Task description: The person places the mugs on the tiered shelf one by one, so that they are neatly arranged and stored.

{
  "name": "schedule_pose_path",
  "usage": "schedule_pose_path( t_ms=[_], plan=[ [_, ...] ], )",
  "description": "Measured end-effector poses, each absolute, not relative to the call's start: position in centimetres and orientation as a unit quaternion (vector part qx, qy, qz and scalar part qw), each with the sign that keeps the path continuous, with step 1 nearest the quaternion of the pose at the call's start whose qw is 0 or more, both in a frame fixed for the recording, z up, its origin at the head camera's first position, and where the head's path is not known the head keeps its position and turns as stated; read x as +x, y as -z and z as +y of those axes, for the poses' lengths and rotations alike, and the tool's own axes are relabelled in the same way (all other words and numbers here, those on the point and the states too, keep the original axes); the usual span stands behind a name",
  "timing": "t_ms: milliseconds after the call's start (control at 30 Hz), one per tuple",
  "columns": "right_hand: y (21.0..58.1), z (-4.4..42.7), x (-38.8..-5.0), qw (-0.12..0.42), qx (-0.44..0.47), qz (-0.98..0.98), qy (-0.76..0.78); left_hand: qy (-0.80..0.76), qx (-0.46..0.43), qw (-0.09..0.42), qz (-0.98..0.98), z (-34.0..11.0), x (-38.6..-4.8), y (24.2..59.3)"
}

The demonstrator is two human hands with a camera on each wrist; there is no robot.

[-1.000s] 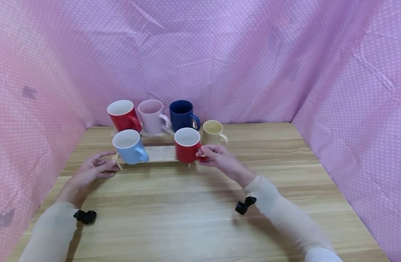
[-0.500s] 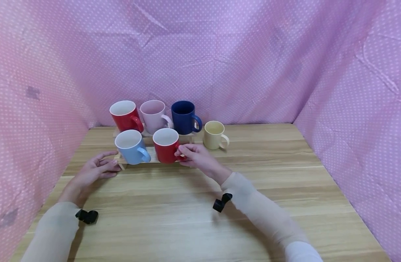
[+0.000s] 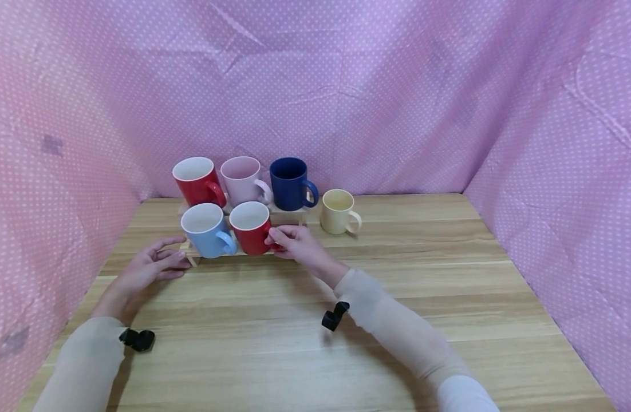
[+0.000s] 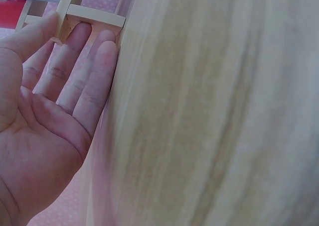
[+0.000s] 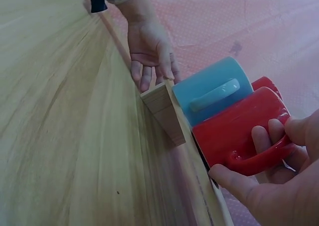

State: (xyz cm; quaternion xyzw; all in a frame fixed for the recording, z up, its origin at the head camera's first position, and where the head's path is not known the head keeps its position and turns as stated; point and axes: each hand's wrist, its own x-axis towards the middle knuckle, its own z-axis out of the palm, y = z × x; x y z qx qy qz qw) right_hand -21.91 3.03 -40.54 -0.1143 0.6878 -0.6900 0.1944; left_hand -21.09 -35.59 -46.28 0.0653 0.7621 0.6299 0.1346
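A red mug point(image 3: 249, 234) with a white inside is upright at the lower tier of a two-tier wooden rack point(image 3: 288, 218). My right hand point(image 3: 304, 252) grips it by its handle, fingers and thumb curled round the handle in the right wrist view. To its left, a light blue mug point(image 3: 204, 233) stands on the same tier, very close to the red one. My left hand point(image 3: 146, 268) touches the rack's left end with fairly straight fingers. In the left wrist view, its thumb and fingertips lie against the wooden end leg point(image 4: 97, 17).
On the upper tier stand another red mug point(image 3: 194, 186), a pale pink mug point(image 3: 242, 186) and a dark blue mug point(image 3: 288, 186). A cream mug point(image 3: 336, 214) stands on the wooden table point(image 3: 274, 343), right of the rack. Pink dotted cloth point(image 3: 336, 103) hangs behind and at both sides.
My right hand has carried the front red mug leftward along the lower tier, from its right end to close beside the light blue mug. The left hand stays at the rack's end.
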Motion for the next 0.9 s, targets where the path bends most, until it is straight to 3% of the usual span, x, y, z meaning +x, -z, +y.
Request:
schedule_pose_path(
  t_ms=[333,900],
  plan=[
    [41.45,2.29,-21.69,0.162,-0.128,0.719,0.663,-0.637,0.083,0.134,0.754,-35.79,-21.08,46.26],
    [41.54,2.03,-21.26,0.183,-0.129,0.715,0.663,-0.654,0.091,0.136,0.739,-35.72,-21.21,46.39]
  ],
)
